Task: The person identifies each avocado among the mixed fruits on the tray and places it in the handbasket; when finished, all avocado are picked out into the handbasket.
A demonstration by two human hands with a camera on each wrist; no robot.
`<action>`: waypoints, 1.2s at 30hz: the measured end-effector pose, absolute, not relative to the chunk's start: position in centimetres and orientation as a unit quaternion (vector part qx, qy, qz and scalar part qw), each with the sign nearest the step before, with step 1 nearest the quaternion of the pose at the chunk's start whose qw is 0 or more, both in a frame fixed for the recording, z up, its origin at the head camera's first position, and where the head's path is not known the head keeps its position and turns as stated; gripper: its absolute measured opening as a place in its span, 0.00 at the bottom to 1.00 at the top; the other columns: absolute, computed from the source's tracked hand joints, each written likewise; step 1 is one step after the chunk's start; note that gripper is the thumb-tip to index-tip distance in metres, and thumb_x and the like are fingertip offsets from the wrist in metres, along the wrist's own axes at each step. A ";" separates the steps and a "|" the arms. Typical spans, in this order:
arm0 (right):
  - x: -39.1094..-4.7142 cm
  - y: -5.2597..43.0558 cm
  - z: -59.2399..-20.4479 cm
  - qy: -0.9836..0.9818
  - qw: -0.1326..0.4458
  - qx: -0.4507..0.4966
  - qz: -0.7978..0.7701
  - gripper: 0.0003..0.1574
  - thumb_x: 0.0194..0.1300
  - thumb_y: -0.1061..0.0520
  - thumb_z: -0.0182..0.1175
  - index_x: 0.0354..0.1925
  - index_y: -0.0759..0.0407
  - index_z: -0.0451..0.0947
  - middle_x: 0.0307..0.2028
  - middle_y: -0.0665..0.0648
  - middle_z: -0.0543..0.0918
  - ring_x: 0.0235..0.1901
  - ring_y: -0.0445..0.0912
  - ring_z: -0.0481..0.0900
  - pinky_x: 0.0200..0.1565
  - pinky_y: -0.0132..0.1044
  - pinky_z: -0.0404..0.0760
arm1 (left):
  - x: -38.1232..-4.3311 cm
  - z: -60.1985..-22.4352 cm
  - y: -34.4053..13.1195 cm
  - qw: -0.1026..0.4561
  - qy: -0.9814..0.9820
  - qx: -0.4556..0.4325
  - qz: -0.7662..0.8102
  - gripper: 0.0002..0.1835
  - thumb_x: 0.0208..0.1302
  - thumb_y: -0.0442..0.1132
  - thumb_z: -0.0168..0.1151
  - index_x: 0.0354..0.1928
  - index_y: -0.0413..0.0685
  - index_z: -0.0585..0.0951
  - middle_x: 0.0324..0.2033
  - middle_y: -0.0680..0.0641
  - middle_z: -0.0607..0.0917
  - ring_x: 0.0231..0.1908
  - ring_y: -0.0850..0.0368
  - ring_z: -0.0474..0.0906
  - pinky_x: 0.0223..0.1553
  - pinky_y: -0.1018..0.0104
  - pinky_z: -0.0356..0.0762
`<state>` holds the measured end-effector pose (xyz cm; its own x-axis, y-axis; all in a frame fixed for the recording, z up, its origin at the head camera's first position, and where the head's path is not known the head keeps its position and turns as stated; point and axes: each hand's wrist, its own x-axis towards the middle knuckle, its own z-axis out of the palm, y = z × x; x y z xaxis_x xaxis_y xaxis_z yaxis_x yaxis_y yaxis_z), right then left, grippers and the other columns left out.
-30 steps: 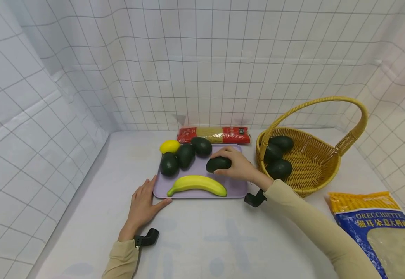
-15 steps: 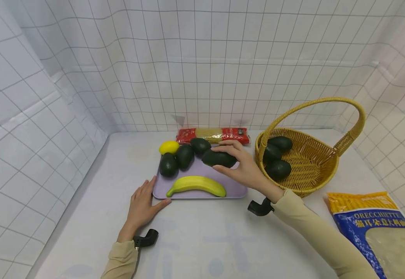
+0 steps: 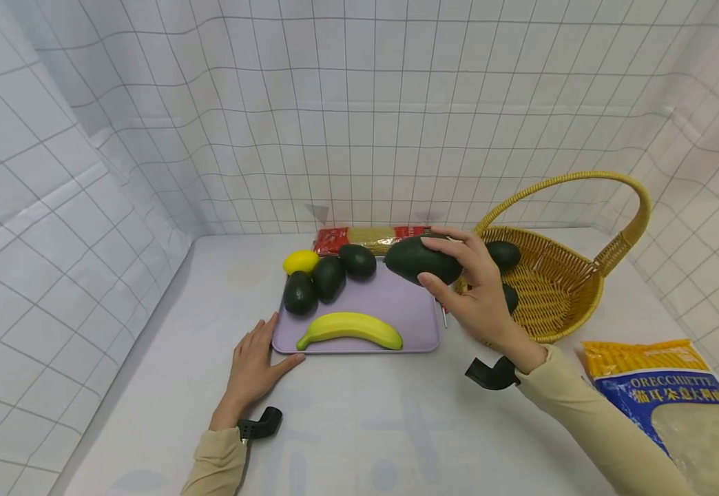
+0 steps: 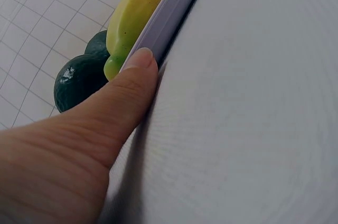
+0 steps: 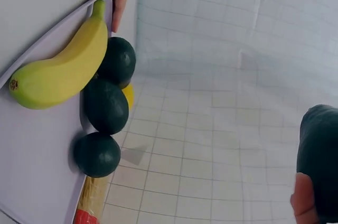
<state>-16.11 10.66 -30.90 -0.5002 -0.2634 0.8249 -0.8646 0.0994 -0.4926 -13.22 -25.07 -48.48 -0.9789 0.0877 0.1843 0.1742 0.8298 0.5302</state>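
My right hand (image 3: 480, 293) grips a dark green avocado (image 3: 418, 260) between thumb and fingers, raised above the right side of the lilac tray (image 3: 397, 310). In the right wrist view, that avocado (image 5: 319, 155) appears at the right edge. My left hand (image 3: 254, 372) rests at the tray's front left corner, its fingers along the side and its thumb (image 4: 127, 86) against the front rim. On the tray, a yellow banana (image 3: 350, 326) lies along the front. Three avocados (image 3: 328, 279) sit together at the back left, and a lemon (image 3: 300, 262) lies beside them at the corner.
A wicker basket (image 3: 573, 324) with a tall handle stands at the right, with avocados (image 3: 503, 255) inside, partly hidden by my right hand. Behind the tray lies a pack of spaghetti (image 3: 368, 239). A bag of orecchiette (image 3: 669, 399) lies at the front right.
My right hand has lifted the avocado off the tray and carried it up and rightward, toward the basket. My left hand stays at the tray corner.
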 end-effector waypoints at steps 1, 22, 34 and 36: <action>-16.1 11.0 -30.8 -0.676 0.291 0.412 0.538 0.33 0.64 0.48 0.61 0.49 0.78 0.72 0.51 0.79 0.68 0.52 0.57 0.71 0.47 0.31 0.77 | -13.2 -48.5 -25.1 0.073 -0.954 -0.067 -0.283 0.52 0.55 0.58 0.66 0.72 0.39 0.54 0.67 0.32 0.59 0.68 0.36 0.48 0.63 0.39 0.41; -17.6 18.9 -30.6 -0.596 0.419 0.340 0.594 0.31 0.53 0.56 0.71 0.43 0.80 0.74 0.44 0.68 0.73 0.43 0.51 0.73 0.38 0.29 0.74 | -13.0 -48.3 -25.1 0.059 -0.956 -0.057 -0.281 0.52 0.55 0.60 0.66 0.73 0.40 0.53 0.68 0.33 0.58 0.68 0.37 0.47 0.64 0.40 0.41; -18.2 22.3 -32.6 -0.665 0.407 0.291 0.555 0.26 0.61 0.57 0.63 0.48 0.79 0.74 0.48 0.61 0.71 0.47 0.49 0.67 0.38 0.29 0.69 | -13.1 -48.4 -25.1 0.074 -0.955 -0.065 -0.280 0.51 0.55 0.59 0.66 0.72 0.39 0.54 0.67 0.31 0.60 0.67 0.35 0.48 0.62 0.38 0.42; -18.6 23.1 -33.1 -0.683 0.398 0.286 0.540 0.25 0.61 0.58 0.63 0.48 0.79 0.73 0.48 0.61 0.71 0.46 0.49 0.67 0.36 0.28 0.69 | -13.2 -48.5 -25.1 0.073 -0.955 -0.066 -0.279 0.51 0.55 0.59 0.66 0.72 0.39 0.54 0.67 0.31 0.59 0.67 0.35 0.48 0.63 0.38 0.42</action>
<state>-18.56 23.07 -33.11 -0.5185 0.0390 0.8542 -0.8222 0.2517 -0.5105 -13.16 -25.06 -48.48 -0.9806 0.0852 0.1767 0.1669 0.8353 0.5239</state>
